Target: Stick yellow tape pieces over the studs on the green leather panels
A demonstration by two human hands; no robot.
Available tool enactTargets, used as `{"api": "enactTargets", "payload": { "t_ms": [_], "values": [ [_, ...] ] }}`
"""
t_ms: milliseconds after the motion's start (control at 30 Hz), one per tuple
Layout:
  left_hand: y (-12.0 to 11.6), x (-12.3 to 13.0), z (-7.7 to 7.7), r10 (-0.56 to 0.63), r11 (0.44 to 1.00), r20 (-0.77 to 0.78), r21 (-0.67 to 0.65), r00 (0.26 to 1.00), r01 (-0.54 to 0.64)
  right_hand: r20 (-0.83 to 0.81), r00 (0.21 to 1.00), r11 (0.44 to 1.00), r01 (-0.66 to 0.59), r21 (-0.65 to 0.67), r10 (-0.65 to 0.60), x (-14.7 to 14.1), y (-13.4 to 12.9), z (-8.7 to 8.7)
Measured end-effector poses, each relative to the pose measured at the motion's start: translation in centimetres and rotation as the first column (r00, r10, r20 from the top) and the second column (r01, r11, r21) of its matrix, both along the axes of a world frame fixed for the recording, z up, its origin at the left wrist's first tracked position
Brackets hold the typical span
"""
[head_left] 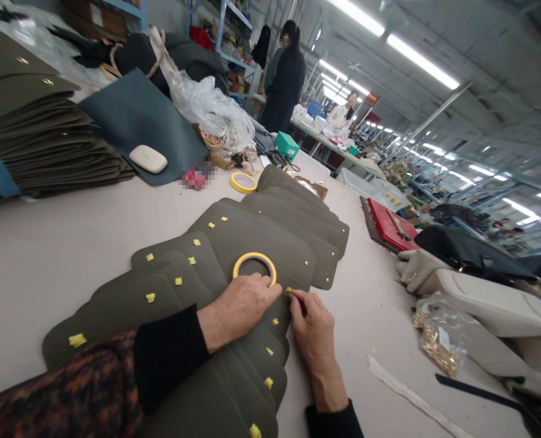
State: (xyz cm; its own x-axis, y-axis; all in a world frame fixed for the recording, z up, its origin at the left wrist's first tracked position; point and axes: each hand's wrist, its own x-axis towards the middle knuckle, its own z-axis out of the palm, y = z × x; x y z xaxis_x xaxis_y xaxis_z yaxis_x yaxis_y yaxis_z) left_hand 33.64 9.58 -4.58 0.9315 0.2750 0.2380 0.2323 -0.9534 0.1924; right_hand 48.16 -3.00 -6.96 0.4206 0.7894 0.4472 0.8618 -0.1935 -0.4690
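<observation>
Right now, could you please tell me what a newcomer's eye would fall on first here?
Probably the yellow tape roll in the left hand, bright against the fanned dark olive panels mid-table. Next come the small yellow tape squares dotted across those panels, one of them at the fingertips of the right hand. The pale oval case on the dark blue sheet, upper left, also stands out.

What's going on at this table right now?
The left hand grips the near rim of a roll of yellow tape above overlapping dark olive panels. The right hand has its fingertips at a small yellow bit by a panel's right edge. Several nearer panels already carry yellow pieces; some farther ones show shiny studs instead. A second roll lies beyond.
</observation>
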Motion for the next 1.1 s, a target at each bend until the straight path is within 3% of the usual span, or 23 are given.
{"api": "enactTargets", "payload": {
  "t_ms": [133, 367, 533, 633, 700, 767, 933, 1100],
  "values": [
    [0.0, -0.1, -0.2, -0.004, 1.0, 0.017, 0.006, 1.0, 0.004, 0.192, 0.981, 0.993, 0.044, -0.107, -0.023, -0.2, 0.9, -0.1],
    [0.5, -0.3, 0.6, -0.001, 1.0, 0.129, -0.03, 0.992, 0.005, 0.145, 0.97, 0.943, 0.226, -0.245, -0.195, -0.8, 2.0, 1.0],
    [1.3, -0.5, 1.0, -0.007, 0.993, 0.308, -0.111, 0.951, 0.043, -0.055, 0.994, 0.931, 0.066, -0.358, -0.091, -1.2, 0.9, 2.2],
    [1.6, -0.4, 0.7, 0.001, 0.993, 0.343, -0.115, 0.939, 0.041, -0.133, 0.989, 0.973, 0.031, -0.228, -0.063, -1.0, 0.4, 2.4],
    [1.8, -0.3, 0.7, 0.01, 0.995, 0.314, -0.098, 0.949, 0.022, -0.126, 0.985, 0.991, 0.107, -0.082, -0.117, -0.6, 0.4, 2.2],
    [1.9, -0.4, 0.7, 0.012, 0.998, 0.235, -0.067, 0.972, 0.004, -0.121, 0.98, 0.988, 0.154, -0.023, -0.156, -0.1, 0.5, 1.9],
    [1.4, -0.7, 1.3, -0.072, 0.997, -0.008, 0.016, 0.997, 0.072, -0.104, 0.989, 0.994, 0.098, -0.042, -0.102, 0.6, 0.5, 1.0],
    [0.6, -0.7, 1.4, -0.152, 0.987, -0.058, 0.049, 0.987, 0.155, -0.136, 0.983, 0.991, 0.11, -0.077, -0.12, 0.7, 0.8, 0.8]
  ]
}}
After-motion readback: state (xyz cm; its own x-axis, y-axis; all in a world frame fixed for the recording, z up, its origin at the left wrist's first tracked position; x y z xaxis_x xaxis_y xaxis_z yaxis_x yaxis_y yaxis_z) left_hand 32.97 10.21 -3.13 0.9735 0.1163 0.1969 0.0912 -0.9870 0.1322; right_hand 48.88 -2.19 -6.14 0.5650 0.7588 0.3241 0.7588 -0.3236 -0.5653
